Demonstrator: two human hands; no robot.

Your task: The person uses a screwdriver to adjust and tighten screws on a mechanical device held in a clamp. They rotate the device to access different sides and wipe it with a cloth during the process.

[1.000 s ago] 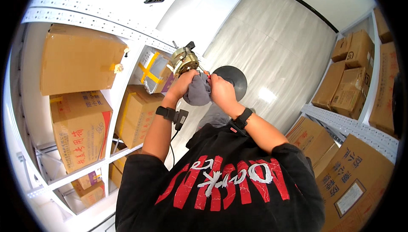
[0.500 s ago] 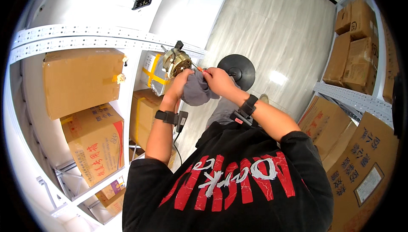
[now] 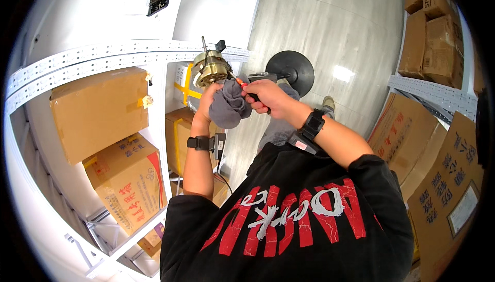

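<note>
A brass-coloured electric motor point(image 3: 212, 68), with a thin shaft sticking up and a small black block on top, is gripped from below by my left hand point(image 3: 207, 101). My left fingers are partly hidden behind the motor and bunched grey fabric point(image 3: 230, 105). My right hand point(image 3: 270, 98) is closed round a screwdriver point(image 3: 244, 84) with a red and black handle. Its shank points up-left to the motor's lower right side; whether the tip sits in a screw is too small to tell. Beyond my right hand lies a round black base point(image 3: 295, 71) with a grey neck piece point(image 3: 262, 76).
White perforated shelving point(image 3: 118, 50) at left holds cardboard boxes point(image 3: 100, 111). A black bit case point(image 3: 158, 1) lies on the white surface at upper left. More boxes point(image 3: 438, 44) fill the right-hand rack. My shoe point(image 3: 328, 102) is on the pale floor point(image 3: 319, 19).
The motor has tilted so its shaft points more upward. My right hand has shifted back along the screwdriver and now wraps its handle, which shows more. The whole view has shifted slightly.
</note>
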